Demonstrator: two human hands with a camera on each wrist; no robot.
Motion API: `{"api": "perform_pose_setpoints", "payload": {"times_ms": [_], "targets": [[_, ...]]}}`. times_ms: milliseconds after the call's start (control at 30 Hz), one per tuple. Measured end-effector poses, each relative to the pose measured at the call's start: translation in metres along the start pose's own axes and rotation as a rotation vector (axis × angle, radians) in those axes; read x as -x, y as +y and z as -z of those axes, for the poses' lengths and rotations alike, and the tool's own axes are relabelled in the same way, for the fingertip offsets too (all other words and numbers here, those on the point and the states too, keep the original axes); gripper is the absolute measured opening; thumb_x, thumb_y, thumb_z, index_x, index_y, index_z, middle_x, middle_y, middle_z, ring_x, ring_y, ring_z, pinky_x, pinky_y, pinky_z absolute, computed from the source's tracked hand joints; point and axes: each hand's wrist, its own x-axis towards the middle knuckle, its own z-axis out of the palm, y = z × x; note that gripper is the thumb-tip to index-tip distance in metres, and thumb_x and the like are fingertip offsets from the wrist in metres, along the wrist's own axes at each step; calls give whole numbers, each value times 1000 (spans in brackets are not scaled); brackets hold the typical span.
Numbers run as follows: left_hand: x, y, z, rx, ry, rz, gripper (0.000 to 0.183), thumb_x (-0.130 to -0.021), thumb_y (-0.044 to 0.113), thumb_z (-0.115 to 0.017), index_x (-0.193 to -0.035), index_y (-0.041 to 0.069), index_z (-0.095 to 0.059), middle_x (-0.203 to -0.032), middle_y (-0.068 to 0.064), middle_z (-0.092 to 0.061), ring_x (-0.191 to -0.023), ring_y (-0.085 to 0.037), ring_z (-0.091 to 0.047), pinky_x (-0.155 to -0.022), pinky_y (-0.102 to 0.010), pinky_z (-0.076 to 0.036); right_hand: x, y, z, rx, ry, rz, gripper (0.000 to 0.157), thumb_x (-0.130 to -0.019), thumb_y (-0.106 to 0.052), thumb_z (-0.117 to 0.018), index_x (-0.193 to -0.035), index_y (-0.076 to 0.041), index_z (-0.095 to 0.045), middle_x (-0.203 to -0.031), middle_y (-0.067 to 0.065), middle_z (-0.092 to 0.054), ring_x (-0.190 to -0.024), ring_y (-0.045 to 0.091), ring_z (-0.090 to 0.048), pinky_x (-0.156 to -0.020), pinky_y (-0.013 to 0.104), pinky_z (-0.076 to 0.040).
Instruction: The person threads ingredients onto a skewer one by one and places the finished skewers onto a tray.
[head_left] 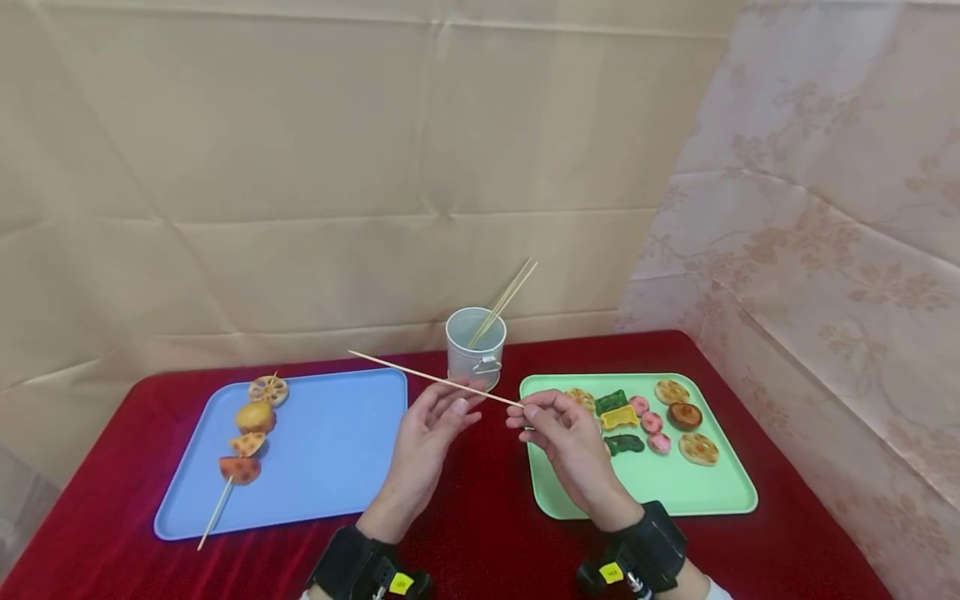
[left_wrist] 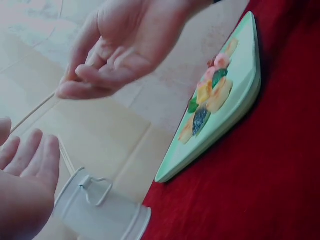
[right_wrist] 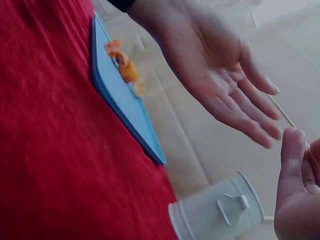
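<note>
A thin wooden skewer slants across the middle of the head view, its pointed end up to the left. My right hand pinches its lower right end between thumb and fingertips. Further along, my left hand is by the stick with fingers extended and thumb apart; in the right wrist view the left hand does not close round it. In the left wrist view the right hand has its fingertips together on the skewer. No food is on this skewer.
Behind the hands stands a white metal bucket with a few skewers. At left, a blue tray bears a loaded skewer with lotus root and other pieces. A green tray at right holds several food pieces. Red cloth covers the table.
</note>
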Motion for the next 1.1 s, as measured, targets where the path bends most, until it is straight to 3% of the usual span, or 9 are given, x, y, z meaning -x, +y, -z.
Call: {"api": "perform_pose_setpoints", "payload": {"times_ms": [200,433,600,800,933,1100], "targets": [[0,-3,-6,100,22,12,37,-107,10,-55,-137,-10,-47,-140,-27,-60,-124,-27,-64,-103,-39,-51,1,6,-8,-37,-10,-35,17,-103,-9,-62,-116,1,-59,-104,10,-75,-97,15,-73,-83,25,-57],[2,-4,-7,116,50,31,28,-109,12,-52,-129,-7,-53,-131,-22,-67,-121,-31,-66,-102,-39,-51,-1,12,-11,25,5,-75,25,-104,-10,-61,-121,7,-56,-105,12,-75,-97,19,-73,-85,30,-58],[2,-4,1,47,67,36,28,-109,12,-53,-127,-9,-52,-122,-22,-71,-112,-26,-71,-96,-38,-55,-3,9,2,262,5,-50,36,-104,-16,-63,-128,9,-56,-112,22,-72,-97,20,-72,-85,32,-58],[3,0,17,-64,64,40,24,-108,7,-53,-122,-12,-53,-115,-30,-70,-103,-22,-74,-90,-37,-57,-8,-9,39,568,41,4,31,-103,-19,-65,-124,3,-62,-108,25,-72,-92,25,-73,-77,33,-59],[5,3,26,-159,27,35,22,-107,5,-53,-121,-11,-55,-110,-32,-70,-99,-20,-74,-88,-35,-58,-11,-22,67,722,24,0,31,-102,-21,-67,-124,0,-63,-105,22,-73,-92,34,-72,-75,34,-59],[6,7,34,-265,20,18,21,-107,7,-54,-121,-8,-59,-104,-25,-72,-98,-22,-73,-87,-32,-58,-10,-26,92,1033,-44,42,21,-100,-25,-70,-113,-8,-72,-97,6,-75,-87,20,-71,-70,31,-53]]}}
